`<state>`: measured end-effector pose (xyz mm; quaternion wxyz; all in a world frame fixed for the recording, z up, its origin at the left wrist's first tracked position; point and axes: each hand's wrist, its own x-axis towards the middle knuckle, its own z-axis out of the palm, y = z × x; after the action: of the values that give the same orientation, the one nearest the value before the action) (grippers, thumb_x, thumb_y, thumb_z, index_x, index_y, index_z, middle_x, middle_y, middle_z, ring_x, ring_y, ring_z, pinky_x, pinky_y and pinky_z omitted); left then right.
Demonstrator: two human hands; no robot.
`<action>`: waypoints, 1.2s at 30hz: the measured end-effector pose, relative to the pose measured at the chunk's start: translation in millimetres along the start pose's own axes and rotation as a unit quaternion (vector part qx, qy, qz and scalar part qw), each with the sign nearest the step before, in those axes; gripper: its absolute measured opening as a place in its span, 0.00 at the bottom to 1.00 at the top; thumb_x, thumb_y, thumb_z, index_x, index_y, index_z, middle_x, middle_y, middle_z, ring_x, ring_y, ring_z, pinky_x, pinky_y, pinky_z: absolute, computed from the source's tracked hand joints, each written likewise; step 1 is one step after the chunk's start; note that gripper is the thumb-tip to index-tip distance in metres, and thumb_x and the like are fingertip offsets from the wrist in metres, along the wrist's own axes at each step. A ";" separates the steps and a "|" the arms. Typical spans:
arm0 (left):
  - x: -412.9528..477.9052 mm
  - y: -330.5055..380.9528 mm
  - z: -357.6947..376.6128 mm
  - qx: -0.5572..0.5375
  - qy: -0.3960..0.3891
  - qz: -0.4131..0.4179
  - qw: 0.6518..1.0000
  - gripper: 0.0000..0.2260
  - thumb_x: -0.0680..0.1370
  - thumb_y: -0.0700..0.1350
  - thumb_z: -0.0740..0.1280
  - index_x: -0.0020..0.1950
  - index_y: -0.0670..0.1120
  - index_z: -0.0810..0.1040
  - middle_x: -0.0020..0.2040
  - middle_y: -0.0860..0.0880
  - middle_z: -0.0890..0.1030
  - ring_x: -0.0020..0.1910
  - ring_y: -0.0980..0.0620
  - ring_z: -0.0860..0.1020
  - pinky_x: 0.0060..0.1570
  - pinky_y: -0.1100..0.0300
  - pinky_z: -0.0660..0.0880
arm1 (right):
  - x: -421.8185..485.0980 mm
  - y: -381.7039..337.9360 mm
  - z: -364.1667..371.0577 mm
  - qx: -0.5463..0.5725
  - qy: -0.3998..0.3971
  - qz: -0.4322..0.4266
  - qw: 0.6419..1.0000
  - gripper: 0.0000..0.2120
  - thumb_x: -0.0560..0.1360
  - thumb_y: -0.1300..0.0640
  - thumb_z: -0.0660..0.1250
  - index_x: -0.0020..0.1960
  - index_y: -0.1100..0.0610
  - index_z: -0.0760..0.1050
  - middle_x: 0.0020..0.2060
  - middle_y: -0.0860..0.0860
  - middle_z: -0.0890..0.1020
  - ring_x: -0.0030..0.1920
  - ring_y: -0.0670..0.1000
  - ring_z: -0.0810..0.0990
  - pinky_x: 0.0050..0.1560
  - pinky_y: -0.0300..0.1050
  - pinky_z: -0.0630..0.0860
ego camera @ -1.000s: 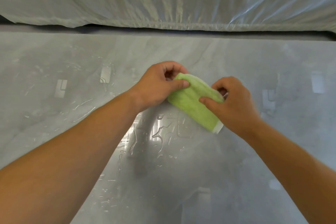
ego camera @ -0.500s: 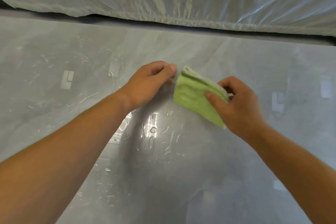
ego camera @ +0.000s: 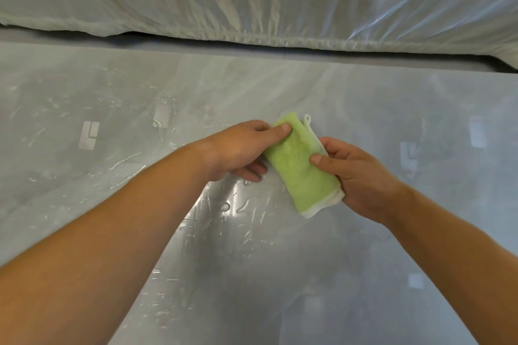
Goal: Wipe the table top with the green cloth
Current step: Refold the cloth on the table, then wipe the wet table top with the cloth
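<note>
left hand [ego camera: 238,148]: left of the green cloth [ego camera: 302,176], thumb on top and fingers curled beneath its far end, pinching it. green cloth: folded, white-edged, held between both hands over the wet grey table top [ego camera: 98,204]; water streaks [ego camera: 224,207] lie beneath its left side. right hand [ego camera: 361,179]: right of the cloth, thumb and curled fingers gripping its near end.
</note>
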<state>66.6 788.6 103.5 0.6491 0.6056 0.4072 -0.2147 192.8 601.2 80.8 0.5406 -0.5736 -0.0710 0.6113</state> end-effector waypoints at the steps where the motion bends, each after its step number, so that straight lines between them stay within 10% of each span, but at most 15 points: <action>1: -0.7 0.2 -0.1 -0.033 -0.022 0.003 0.999 0.22 0.77 0.64 0.66 0.59 0.48 0.79 0.49 0.46 0.84 0.45 0.48 0.84 0.50 0.46 0.83 | -0.4 -2.0 0.6 0.019 -0.016 0.003 1.000 0.13 0.73 0.57 0.68 0.56 0.55 0.82 0.54 0.58 0.84 0.53 0.56 0.84 0.54 0.53 0.81; 5: -3.0 0.1 2.4 -0.174 -0.084 0.030 0.981 0.25 0.73 0.61 0.71 0.62 0.44 0.78 0.50 0.45 0.86 0.51 0.44 0.85 0.47 0.49 0.83 | 0.3 -11.5 4.7 0.050 -0.039 0.014 0.998 0.16 0.75 0.59 0.65 0.62 0.57 0.78 0.54 0.57 0.84 0.53 0.55 0.84 0.54 0.51 0.81; 14: 10.3 -2.6 13.6 -0.237 0.080 0.125 0.960 0.19 0.72 0.48 0.77 0.32 0.50 0.67 0.31 0.48 0.72 0.30 0.52 0.74 0.31 0.58 0.73 | -1.7 -15.7 8.1 -0.127 0.043 -0.012 0.991 0.10 0.77 0.50 0.70 0.47 0.57 0.81 0.43 0.56 0.83 0.45 0.58 0.81 0.44 0.52 0.77; 20: 15.2 8.0 13.3 -0.271 0.129 0.146 0.943 0.16 0.69 0.46 0.81 0.48 0.47 0.75 0.42 0.46 0.80 0.34 0.50 0.80 0.31 0.58 0.76 | 6.6 -25.5 1.1 -0.296 0.083 -0.091 0.947 0.21 0.72 0.40 0.71 0.43 0.59 0.78 0.34 0.51 0.77 0.37 0.50 0.74 0.42 0.49 0.71; 24: 26.3 22.8 5.7 -0.183 0.159 0.205 0.948 0.17 0.73 0.42 0.77 0.61 0.44 0.80 0.45 0.42 0.82 0.42 0.51 0.82 0.47 0.58 0.79 | 20.5 -39.5 -5.7 -0.438 0.218 -0.212 0.846 0.13 0.73 0.46 0.75 0.53 0.44 0.74 0.37 0.43 0.77 0.37 0.41 0.75 0.39 0.33 0.69; 28: 32.1 21.3 -9.0 -0.077 0.148 0.259 0.951 0.08 0.77 0.42 0.73 0.54 0.41 0.83 0.49 0.40 0.85 0.46 0.51 0.82 0.56 0.54 0.79 | 22.3 -31.1 5.2 -0.612 0.237 -0.327 0.680 0.14 0.71 0.52 0.78 0.54 0.56 0.80 0.45 0.54 0.80 0.47 0.59 0.78 0.46 0.51 0.74; 32: 28.4 -14.2 -17.7 0.058 0.182 0.271 0.943 0.10 0.78 0.51 0.68 0.50 0.45 0.82 0.49 0.46 0.84 0.49 0.50 0.81 0.58 0.47 0.77 | 17.3 8.3 20.8 -0.655 0.176 -0.294 0.673 0.14 0.71 0.49 0.77 0.51 0.57 0.84 0.51 0.57 0.81 0.51 0.64 0.79 0.49 0.55 0.74; 36: 34.0 -50.5 -29.2 0.289 0.311 0.290 0.858 0.16 0.79 0.54 0.60 0.63 0.51 0.78 0.70 0.50 0.74 0.73 0.46 0.66 0.74 0.47 0.58 | 36.2 3.4 8.9 -0.701 0.133 -0.339 0.613 0.22 0.79 0.45 0.62 0.69 0.52 0.77 0.70 0.56 0.75 0.70 0.63 0.71 0.67 0.59 0.68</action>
<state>39.4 815.1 47.7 0.3173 0.8917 0.3139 0.0748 192.7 631.4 58.7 0.1467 -0.7879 -0.5945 0.0653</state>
